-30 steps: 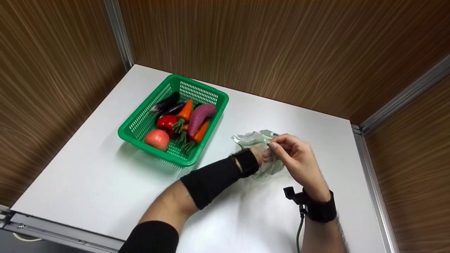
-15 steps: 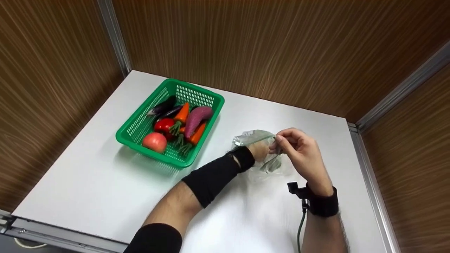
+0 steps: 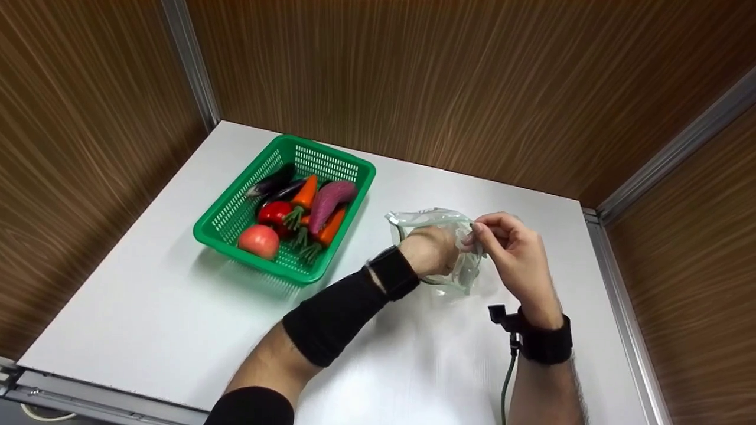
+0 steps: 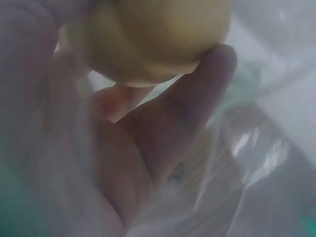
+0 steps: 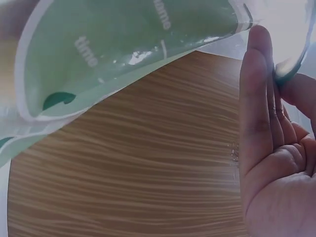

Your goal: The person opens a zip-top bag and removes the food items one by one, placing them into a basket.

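A clear plastic bag with green print stands on the white table, its mouth spread. My left hand reaches inside it, the fingers partly hidden by the film. There, in the left wrist view, thumb and fingers curl around a smooth yellow rounded thing, cut off at the top; its exact kind is unclear. On the bag's right side my right hand pinches the rim between thumb and fingertips. White lettering and a green rim of the bag show in the right wrist view.
Left of the bag stands a green basket. It holds eggplants, carrots, a red bell pepper, a pinkish-red apple and a purple sweet potato. Wood-grain panels enclose the table at the back and sides.
My right hand has moved slightly right, drawing the rim with it, and the bag's mouth is wider. My left hand stays within the bag. The head view has shifted a little.
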Motion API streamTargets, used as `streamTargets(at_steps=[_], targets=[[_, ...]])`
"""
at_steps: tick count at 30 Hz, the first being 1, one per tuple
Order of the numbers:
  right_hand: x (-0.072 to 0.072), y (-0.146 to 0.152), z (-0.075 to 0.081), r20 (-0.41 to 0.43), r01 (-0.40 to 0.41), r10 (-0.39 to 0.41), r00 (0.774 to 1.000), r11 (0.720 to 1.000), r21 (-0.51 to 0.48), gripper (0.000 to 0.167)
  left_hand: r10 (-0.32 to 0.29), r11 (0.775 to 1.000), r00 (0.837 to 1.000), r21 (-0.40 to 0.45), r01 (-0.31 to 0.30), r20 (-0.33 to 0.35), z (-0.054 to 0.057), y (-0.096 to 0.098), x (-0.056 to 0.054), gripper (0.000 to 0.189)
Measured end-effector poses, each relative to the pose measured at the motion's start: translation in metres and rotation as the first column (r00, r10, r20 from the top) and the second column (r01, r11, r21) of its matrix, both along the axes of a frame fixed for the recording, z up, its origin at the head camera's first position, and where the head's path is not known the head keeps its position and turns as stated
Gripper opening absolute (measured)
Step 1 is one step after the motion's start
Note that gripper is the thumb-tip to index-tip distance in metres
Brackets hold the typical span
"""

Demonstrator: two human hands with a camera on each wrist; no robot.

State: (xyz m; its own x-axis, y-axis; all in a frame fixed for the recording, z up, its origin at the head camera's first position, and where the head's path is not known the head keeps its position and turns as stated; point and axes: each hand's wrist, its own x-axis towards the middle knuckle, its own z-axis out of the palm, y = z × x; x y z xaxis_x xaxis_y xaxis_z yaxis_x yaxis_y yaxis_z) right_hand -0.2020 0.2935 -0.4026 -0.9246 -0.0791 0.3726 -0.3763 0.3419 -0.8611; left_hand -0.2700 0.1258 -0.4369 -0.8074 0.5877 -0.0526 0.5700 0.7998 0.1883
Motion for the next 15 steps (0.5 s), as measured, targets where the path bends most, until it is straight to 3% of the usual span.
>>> streamTargets(at_steps=[2,4,6,8,12,15], targets=[[-0.001,0.002,0.000,-0.010,0.022,-0.022,1.000,1.000,0.001,0.012,-0.056,0.998,0.987,0.015,0.059,-0.152,0.005,-0.009,0.011,0.041],[-0.001,0.004,0.001,-0.022,0.043,-0.043,0.999,0.999,0.004,0.012,-0.100,0.994,0.945,0.002,0.106,-0.311,0.010,-0.018,0.022,0.043],[-0.002,0.006,0.001,-0.039,0.074,-0.073,0.997,0.997,0.029,0.013,-0.140,0.989,0.902,-0.021,0.144,-0.409,0.017,-0.027,0.032,0.038],[-0.003,0.007,0.001,-0.046,0.095,-0.093,0.995,0.995,0.043,0.013,-0.167,0.984,0.892,-0.007,0.181,-0.421,0.025,-0.038,0.040,0.039],[-0.003,0.009,0.000,-0.040,0.105,-0.103,0.994,0.994,0.036,0.013,-0.227,0.952,0.922,0.128,0.278,-0.313,0.042,-0.066,0.051,0.056],[-0.002,0.010,0.001,-0.028,0.086,-0.087,0.996,0.996,-0.007,0.012,-0.287,0.901,0.937,0.276,0.335,-0.200,0.054,-0.094,0.054,0.065]])
